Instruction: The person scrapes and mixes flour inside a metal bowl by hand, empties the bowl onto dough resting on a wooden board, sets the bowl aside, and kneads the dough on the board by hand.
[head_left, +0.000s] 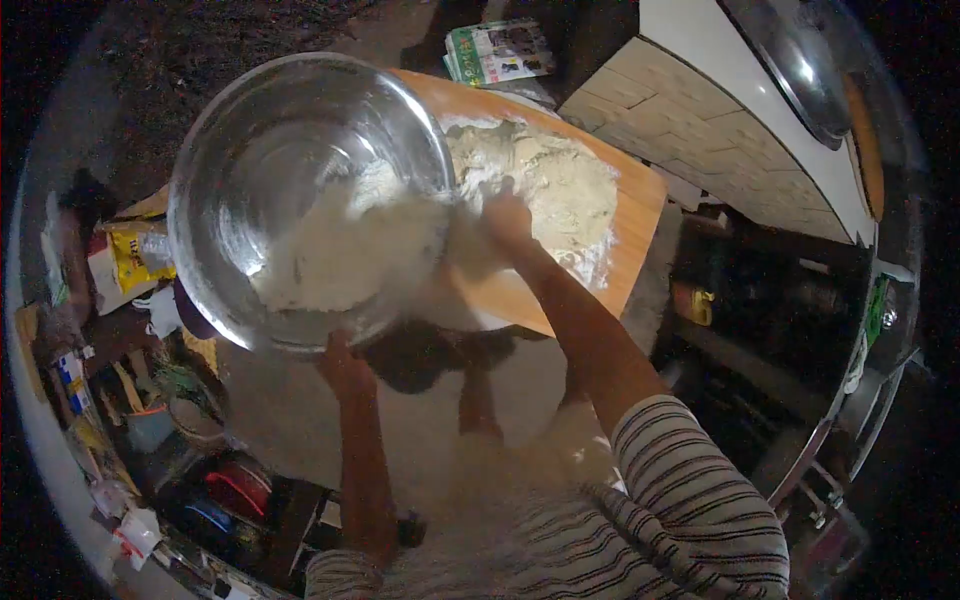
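Hands (348,374) (508,221) number two; one bowl (228,190), one board (637,222).

Bowl (222,160) is silver-grey, its contents (320,255) beige, board (638,215) orange-brown, dough (560,185) pale cream, powder (592,268) white, sleeve (690,470) off-white with dark stripes, packet (138,262) yellow, and side panel (690,130) beige with dark-lined tile pattern.

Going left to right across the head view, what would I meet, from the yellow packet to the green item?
Yellow packet → metal bowl → pale dough on the board → small yellow object → green item.
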